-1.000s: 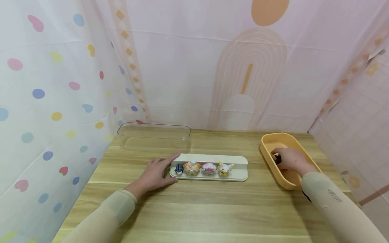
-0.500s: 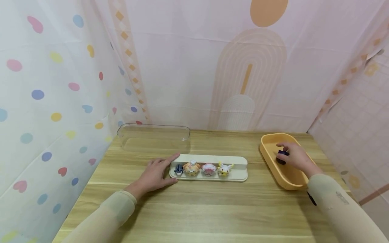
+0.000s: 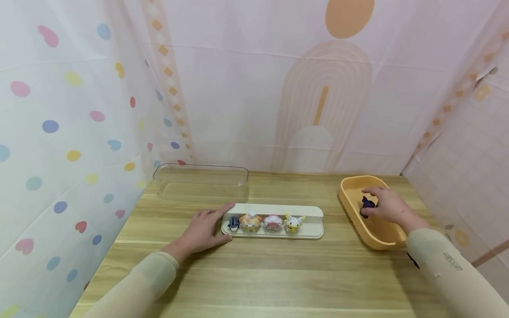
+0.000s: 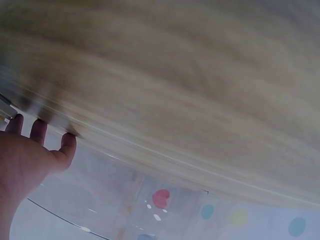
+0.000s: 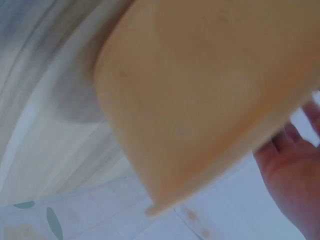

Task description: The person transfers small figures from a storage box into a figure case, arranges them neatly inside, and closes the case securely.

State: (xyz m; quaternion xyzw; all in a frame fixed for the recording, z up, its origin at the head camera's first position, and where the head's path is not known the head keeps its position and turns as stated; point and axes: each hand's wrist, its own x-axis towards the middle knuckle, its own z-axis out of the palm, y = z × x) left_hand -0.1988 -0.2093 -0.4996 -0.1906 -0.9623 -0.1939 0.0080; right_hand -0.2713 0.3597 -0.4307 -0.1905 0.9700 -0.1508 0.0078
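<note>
In the head view my left hand point(image 3: 203, 229) rests at the left end of a cream stepped display stand point(image 3: 274, 208), forefinger at its back corner and thumb at its front edge, both stretched out. Along the stand's lower step sit a small dark blue figurine point(image 3: 233, 224), an orange-and-white figurine point(image 3: 251, 222), a pink-and-white figurine point(image 3: 273, 223) and a white-and-yellow figurine point(image 3: 293, 223). On the right, my right hand point(image 3: 387, 206) pinches a dark purple figurine point(image 3: 366, 204) over an orange bin point(image 3: 354, 221). The right wrist view shows the bin's outer wall hiding the figurine.
A clear plastic cover point(image 3: 200, 182) stands at the back left of the wooden table point(image 3: 278, 274), behind the stand. Patterned cloth point(image 3: 238, 88) hangs along the back and both sides.
My right hand has drawn back slightly to the right, and the dark purple figurine shows more between its fingertips and has turned. My left hand stays at the stand.
</note>
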